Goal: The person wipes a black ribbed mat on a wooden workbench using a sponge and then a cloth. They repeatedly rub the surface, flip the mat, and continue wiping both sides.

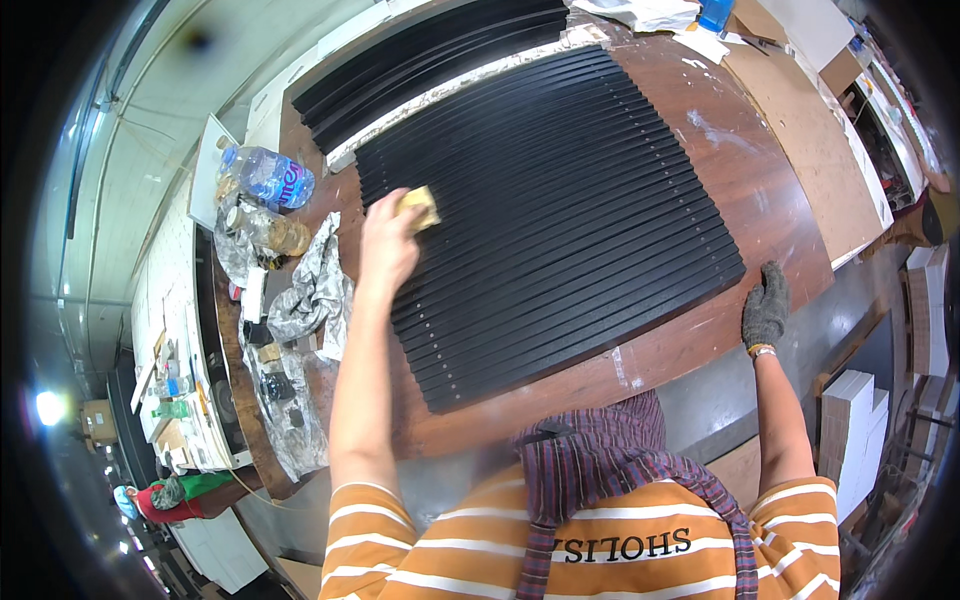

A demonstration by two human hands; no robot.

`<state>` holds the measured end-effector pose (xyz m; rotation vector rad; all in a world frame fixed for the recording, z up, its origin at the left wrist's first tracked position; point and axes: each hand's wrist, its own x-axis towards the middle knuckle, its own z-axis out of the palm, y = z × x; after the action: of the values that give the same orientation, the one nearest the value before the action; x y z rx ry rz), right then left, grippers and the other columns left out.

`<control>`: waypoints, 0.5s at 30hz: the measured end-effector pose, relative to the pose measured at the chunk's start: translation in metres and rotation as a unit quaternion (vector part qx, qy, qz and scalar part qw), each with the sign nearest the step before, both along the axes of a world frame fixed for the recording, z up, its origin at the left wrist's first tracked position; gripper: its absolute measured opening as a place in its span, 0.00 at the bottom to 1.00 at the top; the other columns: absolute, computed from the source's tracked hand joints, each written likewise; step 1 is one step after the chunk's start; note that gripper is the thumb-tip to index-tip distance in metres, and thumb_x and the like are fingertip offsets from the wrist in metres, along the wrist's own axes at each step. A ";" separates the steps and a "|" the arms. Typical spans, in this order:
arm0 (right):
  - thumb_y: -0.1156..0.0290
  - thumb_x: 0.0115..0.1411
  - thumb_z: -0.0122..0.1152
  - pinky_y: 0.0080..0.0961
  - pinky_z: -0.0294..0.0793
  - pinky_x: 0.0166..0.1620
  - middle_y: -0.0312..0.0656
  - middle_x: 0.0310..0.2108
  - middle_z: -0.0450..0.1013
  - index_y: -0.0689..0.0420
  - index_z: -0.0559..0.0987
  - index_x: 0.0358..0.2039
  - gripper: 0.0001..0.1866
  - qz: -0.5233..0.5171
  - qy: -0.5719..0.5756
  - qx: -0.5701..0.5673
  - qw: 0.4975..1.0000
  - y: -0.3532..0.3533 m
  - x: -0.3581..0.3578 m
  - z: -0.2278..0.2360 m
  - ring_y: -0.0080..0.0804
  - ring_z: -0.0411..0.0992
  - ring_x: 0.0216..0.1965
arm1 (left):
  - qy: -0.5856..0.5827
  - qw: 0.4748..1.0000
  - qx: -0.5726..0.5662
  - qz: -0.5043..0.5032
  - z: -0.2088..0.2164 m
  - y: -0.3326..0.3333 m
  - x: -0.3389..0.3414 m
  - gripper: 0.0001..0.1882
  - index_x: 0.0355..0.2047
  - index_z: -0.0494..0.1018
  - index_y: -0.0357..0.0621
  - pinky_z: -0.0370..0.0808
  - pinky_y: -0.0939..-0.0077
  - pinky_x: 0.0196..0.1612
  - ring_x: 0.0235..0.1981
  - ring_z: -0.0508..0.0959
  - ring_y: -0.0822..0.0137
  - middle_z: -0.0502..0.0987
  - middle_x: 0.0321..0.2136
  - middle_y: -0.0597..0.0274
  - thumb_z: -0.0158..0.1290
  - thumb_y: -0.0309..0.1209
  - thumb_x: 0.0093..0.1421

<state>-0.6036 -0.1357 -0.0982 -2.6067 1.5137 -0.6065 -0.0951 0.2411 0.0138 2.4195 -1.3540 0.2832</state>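
Side by side on the brown wooden table (775, 200) lie several long black slats (545, 225), forming a broad ribbed panel with rows of small dots near both ends. My bare left hand (388, 238) is closed on a small yellow sponge (424, 207), held at the panel's left edge. Whether the sponge's underside presses on the slats cannot be seen. My right hand (766, 312), in a dark grey knitted glove, lies with fingers stretched out on the table's edge, just beyond the panel's near right corner. It holds nothing.
Another stack of black slats (430, 65) lies at the far side. To the left stand a large clear bottle (268, 178) and a jar of yellowish stuff (270, 232), beside crumpled grey cloth (308, 295). Cardboard (790, 130) lies at the right. Another person (175, 497) is far left.
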 end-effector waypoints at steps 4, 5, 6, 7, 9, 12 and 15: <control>0.72 0.62 0.53 0.40 0.60 0.69 0.50 0.62 0.70 0.59 0.75 0.59 0.24 0.006 -0.012 0.006 1.000 0.002 0.002 0.004 0.48 0.66 0.64 | 0.076 0.996 -0.002 -0.042 -0.003 -0.065 -0.029 0.23 0.50 0.80 0.43 0.68 0.61 0.67 0.62 0.70 0.50 0.72 0.60 0.53 0.53 0.13 0.54; 0.72 0.61 0.53 0.40 0.60 0.69 0.50 0.62 0.70 0.59 0.75 0.59 0.24 0.004 -0.016 0.008 1.000 0.003 0.002 0.005 0.48 0.66 0.64 | 0.093 0.994 0.018 -0.057 -0.004 -0.073 -0.033 0.22 0.50 0.79 0.43 0.68 0.61 0.66 0.62 0.70 0.50 0.72 0.60 0.53 0.54 0.15 0.55; 0.72 0.61 0.53 0.40 0.60 0.68 0.50 0.62 0.70 0.59 0.75 0.59 0.24 0.002 -0.020 0.011 1.000 0.004 0.002 0.005 0.48 0.66 0.63 | 0.087 0.993 0.042 -0.064 -0.004 -0.075 -0.032 0.22 0.49 0.80 0.44 0.68 0.61 0.66 0.61 0.71 0.50 0.72 0.59 0.53 0.53 0.15 0.54; 0.72 0.61 0.54 0.40 0.60 0.68 0.50 0.62 0.70 0.59 0.75 0.59 0.24 0.000 -0.024 0.013 1.000 0.004 0.001 0.005 0.48 0.66 0.63 | 0.081 0.992 0.066 -0.072 -0.004 -0.074 -0.028 0.23 0.49 0.81 0.45 0.69 0.61 0.65 0.60 0.72 0.50 0.73 0.59 0.53 0.53 0.15 0.54; 0.73 0.61 0.54 0.41 0.61 0.68 0.51 0.62 0.71 0.59 0.76 0.58 0.24 -0.004 -0.022 0.011 1.000 0.001 -0.001 0.000 0.49 0.66 0.63 | 0.005 0.994 0.106 -0.035 0.003 -0.061 -0.016 0.22 0.45 0.83 0.45 0.71 0.59 0.63 0.59 0.73 0.49 0.75 0.56 0.53 0.52 0.14 0.52; 0.73 0.61 0.54 0.41 0.61 0.68 0.51 0.61 0.71 0.59 0.76 0.58 0.24 -0.007 -0.024 0.007 1.000 -0.001 -0.002 -0.003 0.49 0.67 0.63 | 0.005 0.998 0.058 -0.016 0.009 -0.068 -0.019 0.23 0.45 0.83 0.44 0.71 0.58 0.62 0.58 0.73 0.48 0.75 0.56 0.52 0.51 0.13 0.51; 0.73 0.60 0.55 0.41 0.62 0.68 0.51 0.61 0.71 0.58 0.76 0.58 0.23 -0.006 -0.029 0.006 1.000 0.000 0.000 -0.001 0.49 0.67 0.63 | 0.031 0.993 0.036 -0.107 0.012 -0.105 -0.046 0.22 0.47 0.81 0.44 0.70 0.58 0.64 0.60 0.71 0.49 0.73 0.58 0.53 0.53 0.13 0.52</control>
<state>-0.6033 -0.1356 -0.0987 -2.5502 1.5112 -0.6671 -0.1407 0.1364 0.0255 2.2914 -1.6041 0.1037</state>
